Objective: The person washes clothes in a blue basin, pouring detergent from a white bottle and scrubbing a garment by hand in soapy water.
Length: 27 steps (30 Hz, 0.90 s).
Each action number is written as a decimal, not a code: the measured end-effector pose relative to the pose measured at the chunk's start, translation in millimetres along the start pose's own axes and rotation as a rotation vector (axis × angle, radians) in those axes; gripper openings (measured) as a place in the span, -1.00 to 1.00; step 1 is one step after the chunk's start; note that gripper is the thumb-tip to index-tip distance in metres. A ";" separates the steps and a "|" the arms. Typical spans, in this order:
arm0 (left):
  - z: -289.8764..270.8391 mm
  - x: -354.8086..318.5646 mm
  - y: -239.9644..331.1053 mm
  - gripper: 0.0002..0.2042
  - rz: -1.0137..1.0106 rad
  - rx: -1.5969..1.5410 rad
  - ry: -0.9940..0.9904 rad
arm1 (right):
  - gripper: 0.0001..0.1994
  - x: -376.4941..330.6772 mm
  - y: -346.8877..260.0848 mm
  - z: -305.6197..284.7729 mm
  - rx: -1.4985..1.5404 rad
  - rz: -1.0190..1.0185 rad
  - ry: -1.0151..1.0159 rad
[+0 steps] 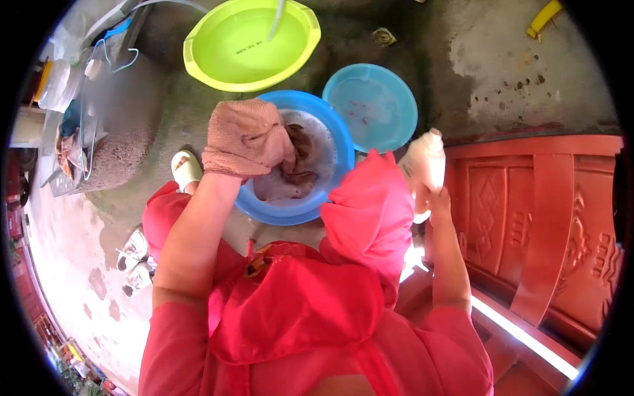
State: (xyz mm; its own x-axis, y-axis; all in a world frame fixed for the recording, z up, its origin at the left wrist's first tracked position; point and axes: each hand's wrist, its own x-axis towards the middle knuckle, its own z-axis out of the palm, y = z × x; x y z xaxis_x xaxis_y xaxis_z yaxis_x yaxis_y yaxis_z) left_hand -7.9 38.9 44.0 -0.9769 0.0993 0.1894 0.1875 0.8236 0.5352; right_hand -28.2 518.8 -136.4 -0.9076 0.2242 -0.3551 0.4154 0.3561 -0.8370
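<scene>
Landmark: dark blue basin, round plastic, standing on wet concrete ground in front of the person's knees.
Left hand: left hand is inside the dark blue basin, mostly hidden under a pink towel; its fingers press on dark wet cloth in soapy water. If the fingers close around the cloth, I cannot tell.
Pink towel: soft terry texture, folded, draped over the left wrist at the basin's left rim.
Right hand: right hand is clenched around the lower part of a white plastic bottle, right of the basin, held upright and apart from its rim.
Light blue basin: smaller, round, touching the dark blue basin at its upper right.
Yellow-green basin: larger, glossy, behind the dark blue basin.
Red carved panel: hard, relief patterned, far right of the basin.
</scene>
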 end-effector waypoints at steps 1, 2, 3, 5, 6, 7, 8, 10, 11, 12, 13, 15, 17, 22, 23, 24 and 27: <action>-1.1 -0.5 0.8 -0.89 -0.010 -0.048 -0.006 | -0.68 -7.2 8.6 6.0 0.042 0.034 0.051; -1.0 -0.7 0.4 -0.89 -0.019 -0.096 -0.008 | -0.72 -12.3 13.7 15.3 0.009 0.076 0.181; -1.6 -0.3 3.4 -0.89 -0.018 -0.137 -0.007 | -0.69 -11.7 30.6 16.8 0.048 0.100 0.190; -0.2 -0.9 0.7 -0.89 -0.040 -0.244 0.014 | -0.64 -24.6 54.6 22.5 -0.003 0.087 0.258; 8.9 -3.2 -8.4 -0.90 -0.043 -0.285 0.047 | -0.62 -31.4 66.2 24.1 0.120 0.088 0.238; 15.8 -5.5 -17.2 -0.90 -0.046 -0.307 0.068 | -0.59 -38.8 77.8 25.5 0.244 0.088 0.219; 22.4 -7.9 -25.4 -0.91 -0.053 -0.327 0.088 | -0.48 -48.3 83.4 28.9 0.377 0.090 0.210; 22.9 -9.2 -28.5 -0.90 -0.049 -0.272 0.071 | -0.46 -64.1 92.7 27.0 0.336 0.205 0.234; 22.8 -7.3 -26.9 -0.89 -0.031 -0.222 0.042 | -0.46 -72.2 97.3 23.3 0.213 0.267 0.254; 10.3 -5.0 -13.3 -0.89 -0.003 -0.103 -0.018 | -0.46 -79.1 103.9 18.2 0.213 0.282 0.245; 6.1 -4.1 -6.9 -0.88 0.014 -0.026 -0.034 | -0.46 -86.3 112.4 11.2 0.213 0.297 0.236; -3.7 -3.1 2.6 -0.87 0.050 0.120 -0.055 | -0.47 -94.4 133.6 -6.7 0.213 0.318 0.208; -2.1 -8.3 -0.3 -0.85 0.048 0.110 -0.067 | -0.48 -100.6 139.3 -14.5 0.209 0.343 0.179; -1.6 -34.7 -20.7 -0.78 -0.235 -0.666 -0.077 | -0.66 -78.2 123.8 -83.7 0.172 0.137 0.567; -1.7 -44.0 -27.3 -0.77 -0.311 -0.822 -0.082 | -0.71 -95.1 28.6 -55.9 0.645 -0.024 0.409; 0.1 -45.3 -28.0 -0.76 -0.340 -0.962 -0.107 | -0.72 -93.8 -7.4 -67.7 -0.115 -0.275 0.612; 3.3 -52.8 -32.7 -0.72 -0.460 -1.315 -0.164 | -0.77 -78.5 -146.4 -53.8 -0.188 -0.521 0.477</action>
State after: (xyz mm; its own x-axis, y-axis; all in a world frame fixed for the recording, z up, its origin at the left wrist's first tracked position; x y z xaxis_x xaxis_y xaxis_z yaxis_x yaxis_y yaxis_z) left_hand 37.3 8.6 13.8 -0.9600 0.1058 -0.2593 -0.2796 -0.3094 0.9089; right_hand -14.5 498.0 36.4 -0.8829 0.3382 0.3256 -0.0209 0.6646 -0.7469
